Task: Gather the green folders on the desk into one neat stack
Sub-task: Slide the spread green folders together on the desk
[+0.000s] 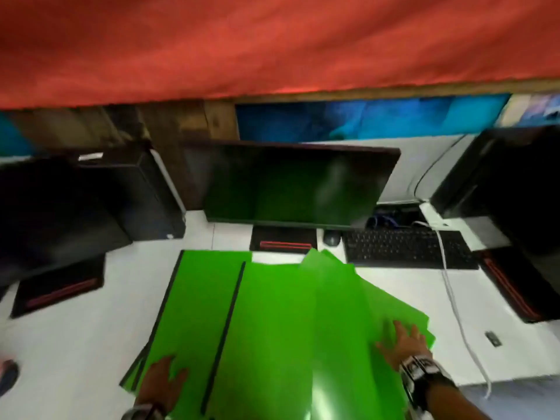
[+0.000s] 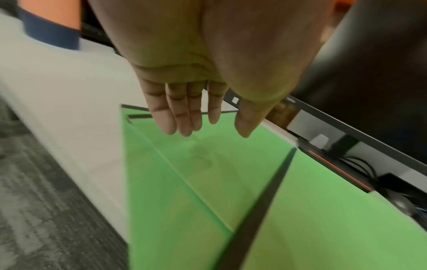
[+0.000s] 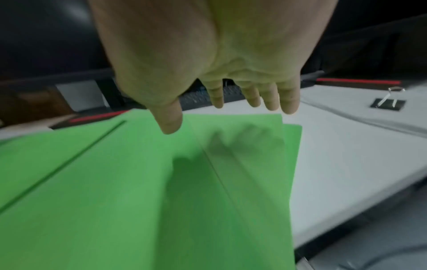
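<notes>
Several green folders (image 1: 272,322) with black spines lie fanned and overlapping on the white desk (image 1: 78,338), in front of the middle monitor. My left hand (image 1: 163,380) is over the near left part of the fan, fingers straight (image 2: 182,117) and just above the green sheets (image 2: 208,173). My right hand (image 1: 403,338) is spread flat over the right-hand folders near their right edge. In the right wrist view its fingers (image 3: 254,98) are straight and its shadow falls on the folders (image 3: 138,182). Neither hand holds anything.
A dark monitor (image 1: 297,183) stands behind the folders, with a mouse (image 1: 331,237) and black keyboard (image 1: 406,248) to its right. More monitors and a computer tower flank it. A white cable (image 1: 454,301) crosses the desk's right side beside a binder clip (image 1: 492,338).
</notes>
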Tool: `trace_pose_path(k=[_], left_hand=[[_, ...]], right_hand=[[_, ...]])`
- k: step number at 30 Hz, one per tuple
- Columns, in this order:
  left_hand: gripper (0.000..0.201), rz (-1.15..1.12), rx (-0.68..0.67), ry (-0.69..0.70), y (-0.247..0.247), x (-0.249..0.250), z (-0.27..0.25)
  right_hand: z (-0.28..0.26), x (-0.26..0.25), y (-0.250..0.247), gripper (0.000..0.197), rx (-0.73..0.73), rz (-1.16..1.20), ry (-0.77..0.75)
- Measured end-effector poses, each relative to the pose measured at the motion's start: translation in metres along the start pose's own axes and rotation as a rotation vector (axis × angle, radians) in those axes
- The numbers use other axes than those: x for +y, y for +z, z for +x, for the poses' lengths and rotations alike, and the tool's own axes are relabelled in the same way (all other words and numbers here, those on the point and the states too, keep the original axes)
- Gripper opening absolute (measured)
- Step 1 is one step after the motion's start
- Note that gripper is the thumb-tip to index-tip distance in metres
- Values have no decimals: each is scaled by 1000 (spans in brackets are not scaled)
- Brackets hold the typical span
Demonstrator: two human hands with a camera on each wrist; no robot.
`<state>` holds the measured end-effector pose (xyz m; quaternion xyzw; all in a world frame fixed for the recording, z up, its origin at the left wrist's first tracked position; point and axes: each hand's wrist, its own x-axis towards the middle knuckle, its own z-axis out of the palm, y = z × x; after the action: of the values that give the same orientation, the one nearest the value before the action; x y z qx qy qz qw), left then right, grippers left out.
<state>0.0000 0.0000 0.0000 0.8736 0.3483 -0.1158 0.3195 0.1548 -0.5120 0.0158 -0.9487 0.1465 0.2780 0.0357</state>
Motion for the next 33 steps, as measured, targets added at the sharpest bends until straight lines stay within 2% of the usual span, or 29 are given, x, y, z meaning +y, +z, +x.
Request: trace_pose_path(k=[2,4,6,11,15,20,24,30,33], left_hand=[[71,2,8,20,19,35,0],[84,60,-66,24,28,65,0],[78,152,-115,12,45,78,0],[75,171,-120,-2,67,107,-16],[76,162,-149,-16,72,119,-20],[83,155,-196,-11,78,135,-19],[89,47,-251,-60,88,150,-20],[80,-80,-275,-175,100,168,-25],[72,-109,-280,-204,97,169,-19]], right_hand=[[0,-15,10,94,-5,50,49],[-14,-31,19,94,17,72,64],[-39,-48,28,92,13,43,67],[-71,-71,28,74,3,-67,-36],[-47,-68,22,90,69,17,-20],[-35,-83,17,103,26,18,44],[-37,-100,17,106,-27,78,80],[-35,-114,19,114,-155,330,109],[-30,-112,7,106,-280,467,149]])
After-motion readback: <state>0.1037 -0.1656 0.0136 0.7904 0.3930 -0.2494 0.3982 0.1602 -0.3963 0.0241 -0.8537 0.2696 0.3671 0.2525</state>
